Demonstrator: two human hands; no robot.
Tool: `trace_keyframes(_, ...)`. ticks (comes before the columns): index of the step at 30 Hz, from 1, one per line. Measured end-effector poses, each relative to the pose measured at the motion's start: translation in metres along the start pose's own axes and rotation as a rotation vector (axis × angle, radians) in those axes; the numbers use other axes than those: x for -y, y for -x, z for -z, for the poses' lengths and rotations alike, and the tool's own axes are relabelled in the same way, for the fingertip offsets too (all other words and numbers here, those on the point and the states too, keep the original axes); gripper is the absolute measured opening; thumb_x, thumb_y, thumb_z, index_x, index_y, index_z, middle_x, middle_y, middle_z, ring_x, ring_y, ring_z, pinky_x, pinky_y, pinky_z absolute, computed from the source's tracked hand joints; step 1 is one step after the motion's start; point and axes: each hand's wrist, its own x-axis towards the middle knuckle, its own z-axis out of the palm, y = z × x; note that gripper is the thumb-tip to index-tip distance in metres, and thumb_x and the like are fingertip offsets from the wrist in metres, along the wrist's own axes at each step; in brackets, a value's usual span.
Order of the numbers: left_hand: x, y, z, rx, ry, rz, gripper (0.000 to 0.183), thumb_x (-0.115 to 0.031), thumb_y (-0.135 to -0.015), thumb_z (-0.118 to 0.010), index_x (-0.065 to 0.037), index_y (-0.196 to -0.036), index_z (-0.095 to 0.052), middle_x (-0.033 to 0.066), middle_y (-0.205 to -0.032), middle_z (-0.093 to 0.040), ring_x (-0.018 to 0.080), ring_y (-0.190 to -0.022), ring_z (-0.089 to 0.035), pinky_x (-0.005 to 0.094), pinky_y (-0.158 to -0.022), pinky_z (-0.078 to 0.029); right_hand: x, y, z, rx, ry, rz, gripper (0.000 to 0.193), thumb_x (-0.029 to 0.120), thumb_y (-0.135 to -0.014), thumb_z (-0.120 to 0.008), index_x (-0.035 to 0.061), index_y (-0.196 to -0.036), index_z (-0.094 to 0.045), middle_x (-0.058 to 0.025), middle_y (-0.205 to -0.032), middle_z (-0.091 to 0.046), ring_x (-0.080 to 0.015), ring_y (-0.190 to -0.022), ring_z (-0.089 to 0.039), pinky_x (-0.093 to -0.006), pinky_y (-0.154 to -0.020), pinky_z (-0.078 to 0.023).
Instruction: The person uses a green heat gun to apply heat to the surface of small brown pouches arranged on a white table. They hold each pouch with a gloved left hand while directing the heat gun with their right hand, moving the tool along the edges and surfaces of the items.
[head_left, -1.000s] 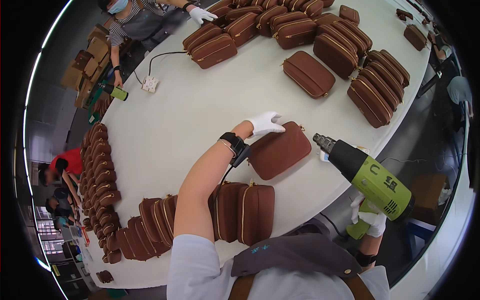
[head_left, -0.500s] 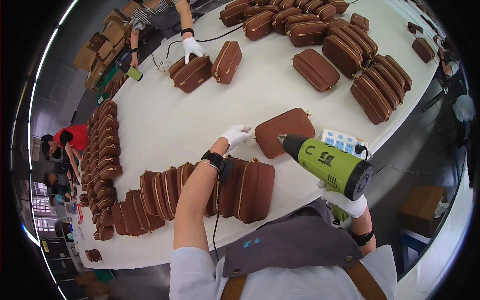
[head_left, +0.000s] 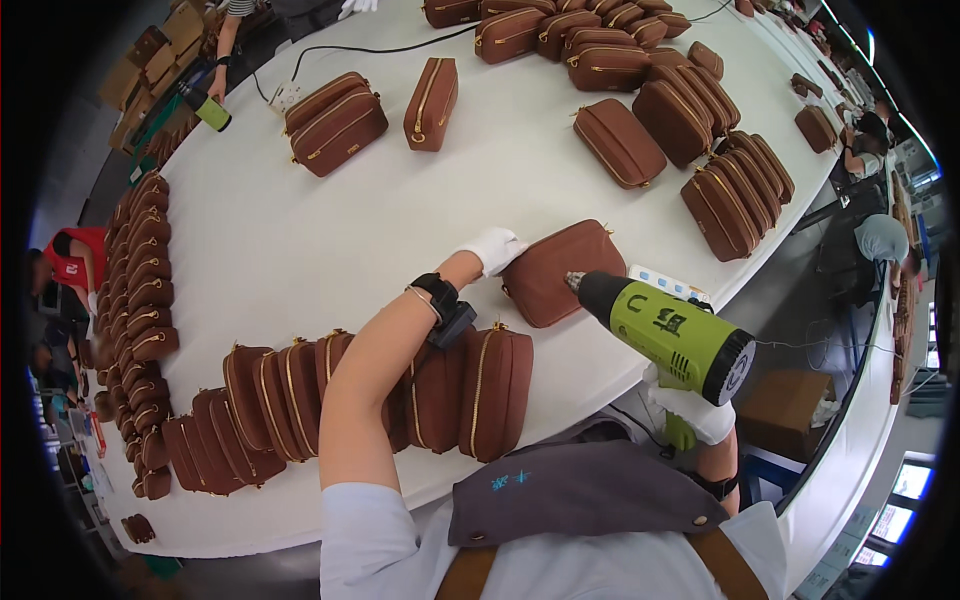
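In front of me a brown zip bag (head_left: 566, 272) lies on its side with a broad plain face turned up. My left hand (head_left: 492, 249), in a white glove, grips its left edge, the fingertips partly hidden there. My right hand (head_left: 697, 412), also gloved in white, is closed round the handle of a green and black heat gun (head_left: 668, 335). The gun's metal nozzle points left over the bag's upturned face, close to it. Most of the handle is hidden behind the gun's body and my glove.
A white power strip (head_left: 668, 282) lies beyond the heat gun. Brown bags (head_left: 497, 392) stand in a row before my left arm; more line the left edge (head_left: 150, 290) and far side. Across the white table (head_left: 330, 240), another person's hand (head_left: 216, 88) is by a second heat gun (head_left: 207, 108).
My left hand has moved right and down onto the bag's edge. The heat gun stays over the bag. The other person's gloved hand has left the bags across the table. The view has shifted.
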Motion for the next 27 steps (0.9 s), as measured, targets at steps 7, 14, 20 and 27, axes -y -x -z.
trace_keyframes(7,-0.1,0.036,-0.019,0.042,-0.491,0.171,0.059,-0.053,-0.087,-0.056,0.005,-0.098,-0.064,0.0231,-0.087,-0.066,0.0313,-0.078,-0.066,0.0392,-0.068,-0.052,0.0,-0.009,0.038,-0.012,-0.037,-0.021,0.046,-0.007,-0.072,-0.071,0.0034,-0.115,-0.058,-0.007,-0.095,-0.065,-0.0133,-0.077,-0.062,-0.0242,-0.061,-0.052)
trace_keyframes(14,-0.073,0.028,-0.017,-0.135,-0.273,0.229,0.045,-0.034,-0.096,-0.047,0.003,-0.117,-0.059,0.0201,-0.094,-0.066,0.0257,-0.075,-0.066,0.0342,-0.065,-0.054,-0.013,-0.044,0.107,0.284,-0.043,0.072,0.042,-0.008,-0.073,-0.068,0.0029,-0.113,-0.059,-0.0075,-0.095,-0.064,-0.0134,-0.076,-0.062,-0.0257,-0.061,-0.051)
trace_keyframes(20,-0.114,0.117,-0.052,-0.603,0.361,0.221,0.043,-0.025,-0.096,-0.048,0.001,-0.129,-0.052,0.0139,-0.111,-0.064,0.0201,-0.087,-0.065,0.0307,-0.073,-0.054,-0.016,-0.083,0.155,0.603,0.296,0.221,0.043,0.006,-0.077,-0.076,0.0045,-0.117,-0.06,-0.0059,-0.101,-0.066,-0.0161,-0.086,-0.061,-0.03,-0.075,-0.05)
trace_keyframes(27,-0.086,0.143,-0.179,-0.783,0.751,0.218,0.039,-0.018,-0.096,-0.053,0.003,-0.128,-0.051,0.0128,-0.113,-0.061,0.018,-0.089,-0.065,0.0285,-0.076,-0.054,-0.011,-0.102,0.152,0.716,0.328,0.384,0.046,-0.004,-0.078,-0.071,0.0032,-0.121,-0.056,-0.0064,-0.096,-0.066,-0.0151,-0.079,-0.062,-0.0283,-0.07,-0.05)
